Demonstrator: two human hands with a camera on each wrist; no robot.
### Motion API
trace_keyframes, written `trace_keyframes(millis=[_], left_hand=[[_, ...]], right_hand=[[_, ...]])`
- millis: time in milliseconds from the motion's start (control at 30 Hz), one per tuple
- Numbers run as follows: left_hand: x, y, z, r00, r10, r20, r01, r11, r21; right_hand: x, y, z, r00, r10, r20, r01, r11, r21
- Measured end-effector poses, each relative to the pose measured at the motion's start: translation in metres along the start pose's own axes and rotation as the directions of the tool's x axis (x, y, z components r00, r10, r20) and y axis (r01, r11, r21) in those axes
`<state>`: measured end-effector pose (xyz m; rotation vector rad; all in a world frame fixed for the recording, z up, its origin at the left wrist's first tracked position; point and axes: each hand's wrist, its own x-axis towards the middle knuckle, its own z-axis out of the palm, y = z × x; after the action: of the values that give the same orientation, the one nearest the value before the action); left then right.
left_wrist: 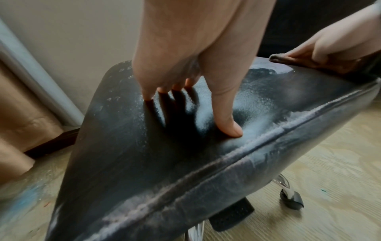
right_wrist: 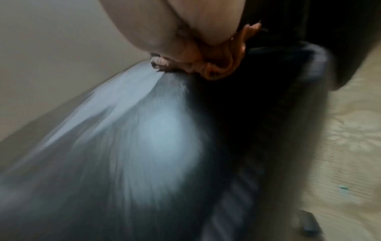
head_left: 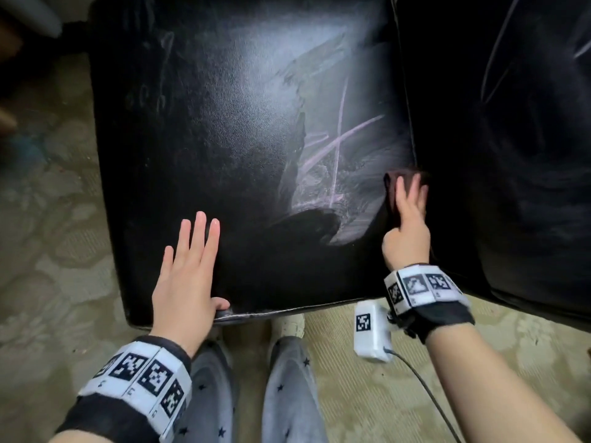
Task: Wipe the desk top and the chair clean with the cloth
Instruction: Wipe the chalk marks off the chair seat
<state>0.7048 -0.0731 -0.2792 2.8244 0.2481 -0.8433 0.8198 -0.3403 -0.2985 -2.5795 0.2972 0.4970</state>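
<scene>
Black leatherette chair seat [head_left: 198, 129] is filling the head view, dusty, with pale smears and purple chalk-like lines [head_left: 339, 139] sitting toward its right side. The right hand [head_left: 407, 225] is pressing a brown cloth [head_left: 391, 187] flat against the seat's right edge, right where it is meeting the chair back [head_left: 511, 155]; the fingers are lying nearly straight on top of the cloth, with the thumb tucked at its near side. The right wrist view is blurring badly, so whether any finger is curling under the fabric cannot be told. The left hand [head_left: 185, 270] is lying open, palm down, near the front edge, bracing the seat and holding nothing.

The cloth is looking soft, thin and light, bunching under the palm; it is probably best driven by flat downward pressure with a fold pinched at the thumb so it is not slipping out. The seat is looking padded and slick, dimpling under the left thumb [left_wrist: 228, 125]. The chair is standing on casters [left_wrist: 292, 199], so it is likely rolling unless braced. The smeared patch is looking unfinished; no desk is showing.
</scene>
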Motion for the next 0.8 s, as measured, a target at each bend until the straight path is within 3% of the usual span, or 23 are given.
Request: trace_keyframes(millis=[100,233,400,500,600,733,800], left_hand=[[-0.002,-0.001,0.002,1.0,-0.004,0.007,0.004,1.0,0.002],[-0.001,0.001,0.0,1.0,-0.013,0.01,0.012,1.0,0.02],[0.0,0.006,-0.003,0.998,-0.048,0.037,0.045,0.996,0.08],[-0.001,0.011,-0.003,0.997,-0.067,0.038,0.063,0.995,0.08],[-0.002,0.012,0.0,0.998,-0.061,0.011,0.06,0.997,0.047],[-0.001,0.006,0.003,0.999,-0.055,-0.004,0.055,0.998,0.045],[0.002,0.001,0.006,0.999,-0.046,-0.011,0.046,0.999,0.028]], right_hand=[[-0.023,0.009,0.003,0.999,-0.018,-0.038,0.02,0.999,0.044],[-0.079,0.029,0.007,0.999,-0.023,0.023,0.022,0.997,0.068],[0.013,0.0,-0.013,0.987,-0.133,0.089,0.143,0.984,-0.106],[0.046,-0.021,-0.017,0.988,-0.131,0.08,0.145,0.97,-0.196],[0.015,-0.014,-0.008,0.991,-0.127,0.05,0.134,0.973,-0.185],[-0.061,0.003,0.009,0.974,-0.153,0.164,0.183,0.966,-0.181],[-0.05,-0.004,0.006,0.974,-0.15,0.171,0.178,0.97,-0.163]])
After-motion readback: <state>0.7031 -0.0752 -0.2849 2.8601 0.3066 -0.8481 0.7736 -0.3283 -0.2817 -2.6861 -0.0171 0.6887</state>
